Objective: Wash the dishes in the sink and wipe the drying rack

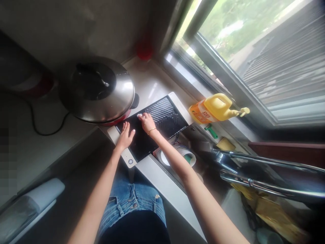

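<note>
A flat black glass cooktop (pixel 165 117) with a white rim lies on the counter by the sink. My left hand (pixel 125 136) rests on its near left part, fingers spread and empty. My right hand (pixel 146 122) lies on the black surface a little further in, fingers curled down with the fingertips pressing on the glass; whether anything is under them is hidden. A large pot with a shiny steel lid (pixel 98 89) stands just behind and left of the cooktop.
A yellow detergent bottle (pixel 215 108) lies on the window sill to the right. A sink (pixel 193 145) holds bowls (pixel 177 154), with a chrome tap (pixel 254 169) over it. A green item (pixel 211 131) and yellow sponge (pixel 225 144) sit beside it. A black cable (pixel 43 130) runs at left.
</note>
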